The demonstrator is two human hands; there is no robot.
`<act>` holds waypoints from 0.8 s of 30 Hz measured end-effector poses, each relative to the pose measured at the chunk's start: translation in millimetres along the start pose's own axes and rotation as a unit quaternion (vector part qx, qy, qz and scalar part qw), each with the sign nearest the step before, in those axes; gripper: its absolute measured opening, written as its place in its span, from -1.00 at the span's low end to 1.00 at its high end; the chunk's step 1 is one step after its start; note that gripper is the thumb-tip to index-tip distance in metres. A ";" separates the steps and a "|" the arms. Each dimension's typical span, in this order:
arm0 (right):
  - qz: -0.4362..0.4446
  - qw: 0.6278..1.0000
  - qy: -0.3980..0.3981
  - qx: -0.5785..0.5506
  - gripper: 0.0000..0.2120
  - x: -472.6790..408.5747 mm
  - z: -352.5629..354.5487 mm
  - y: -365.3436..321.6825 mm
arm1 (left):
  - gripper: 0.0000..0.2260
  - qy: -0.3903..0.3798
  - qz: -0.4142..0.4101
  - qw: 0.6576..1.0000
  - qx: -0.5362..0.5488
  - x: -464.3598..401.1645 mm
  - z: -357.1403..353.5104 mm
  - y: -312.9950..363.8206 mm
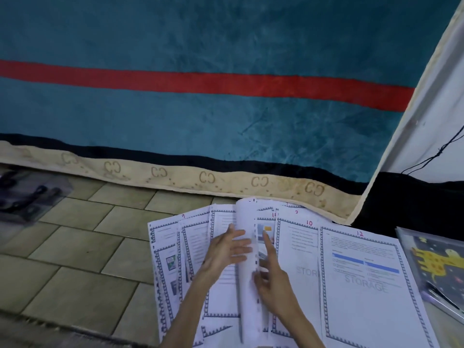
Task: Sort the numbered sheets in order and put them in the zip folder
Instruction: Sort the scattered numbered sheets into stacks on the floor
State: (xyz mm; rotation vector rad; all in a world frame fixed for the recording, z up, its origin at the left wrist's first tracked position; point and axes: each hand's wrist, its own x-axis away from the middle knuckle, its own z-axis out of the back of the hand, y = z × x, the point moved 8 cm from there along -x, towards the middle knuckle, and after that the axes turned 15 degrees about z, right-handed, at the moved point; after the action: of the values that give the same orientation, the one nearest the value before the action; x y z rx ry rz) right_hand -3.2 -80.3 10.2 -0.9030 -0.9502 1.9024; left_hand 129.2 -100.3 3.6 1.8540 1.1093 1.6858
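About seven white printed sheets with grey patterned borders were fanned on the tiled floor, overlapped and cut off below; only 9, 10 and 12 were legible. One clear giraffe-print zip folder was cropped right of the right hand. A curled sheet was touched by straight fingers of both it and the left hand; nothing was gripped.
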 end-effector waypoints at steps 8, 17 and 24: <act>-0.114 0.983 0.145 -0.008 -0.63 14.4 59.5 33.9 | -0.34 0.281 -0.036 0.928 -0.243 -1.8 70.9 -11.5; -0.072 0.983 0.144 0.090 -0.69 19.3 84.8 15.6 | -0.80 0.308 -0.087 0.913 -0.254 21.4 65.2 9.8; -0.067 0.995 0.074 0.015 -0.66 3.5 59.6 -6.5 | -0.64 0.083 -0.113 0.964 -0.226 23.7 -20.4 5.8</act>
State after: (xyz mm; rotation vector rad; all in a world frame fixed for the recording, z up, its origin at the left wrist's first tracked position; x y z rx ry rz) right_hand -52.7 -91.3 42.4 -0.9247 -0.8706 1.7074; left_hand 110.4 -90.0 27.1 1.2759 0.8626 1.7985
